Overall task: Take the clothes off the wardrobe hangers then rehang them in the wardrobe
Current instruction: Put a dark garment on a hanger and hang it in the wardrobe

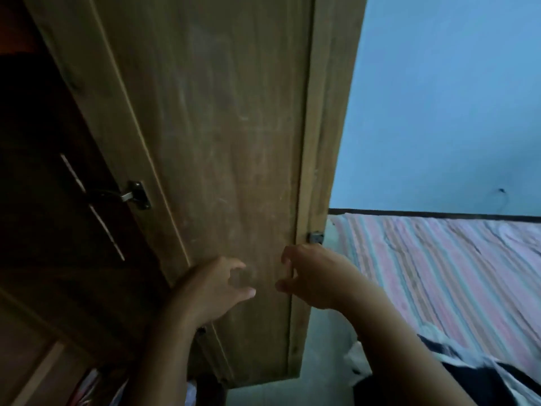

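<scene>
Both hands, left [215,284] and right [310,275], hover half-curled and empty before my wardrobe door [222,142]; swinging it might pinch fingers.

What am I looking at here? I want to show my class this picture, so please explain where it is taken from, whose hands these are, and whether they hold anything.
There is no machine: a person wears one camera on the head, looking forward and down. The left hand and right hand are bare, with fingers curled, and hold nothing. Both are raised in front of an open wooden wardrobe door, which has a metal handle. To the right is a bed with a striped sheet, and dark clothes lie on it. The wardrobe's inside is too dark to see.
</scene>
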